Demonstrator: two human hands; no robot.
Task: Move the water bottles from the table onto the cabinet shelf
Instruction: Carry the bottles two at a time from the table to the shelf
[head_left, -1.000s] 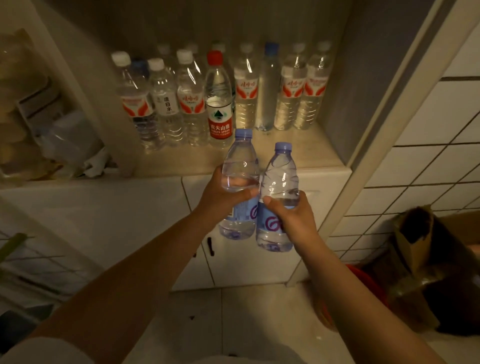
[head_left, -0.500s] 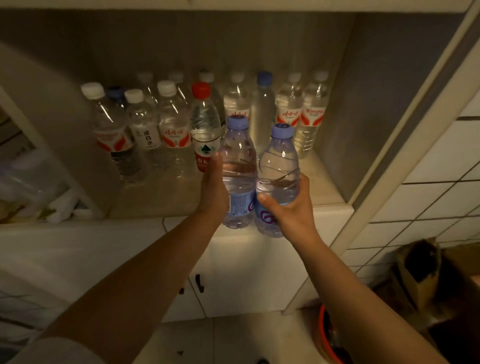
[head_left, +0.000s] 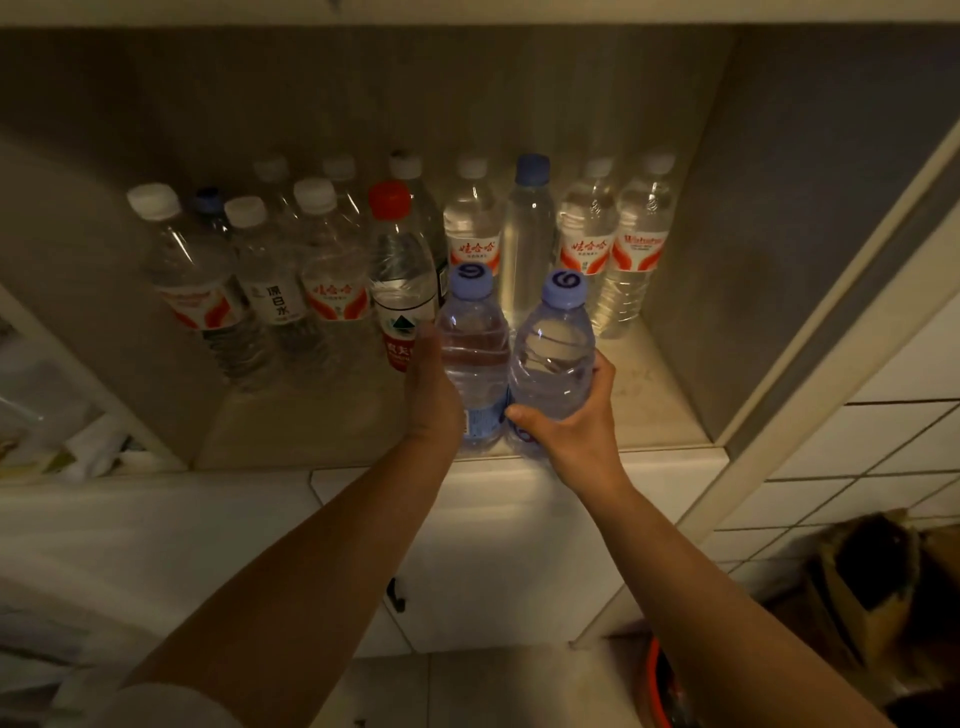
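Observation:
Two clear water bottles with pale blue caps stand upright side by side at the front edge of the cabinet shelf (head_left: 660, 410). My left hand (head_left: 431, 395) grips the left bottle (head_left: 475, 343) from its left side. My right hand (head_left: 571, 421) wraps the right bottle (head_left: 553, 358) low down, near its label. Whether the bottle bases rest on the shelf or hang just above it is hidden by my hands. Behind them stand several other bottles, among them a red-capped bottle (head_left: 397, 265) and a tall blue-capped bottle (head_left: 527, 239).
The shelf's grey side walls close in at left and right (head_left: 769, 234). White cabinet doors with a dark handle (head_left: 397, 595) lie below the shelf. A cardboard box (head_left: 867, 582) and a red bucket (head_left: 657, 691) sit on the floor at the lower right.
Both hands have carried the two blue-capped bottles up and forward from in front of the cabinet doors to the shelf's front edge. The view has tilted up toward the shelf.

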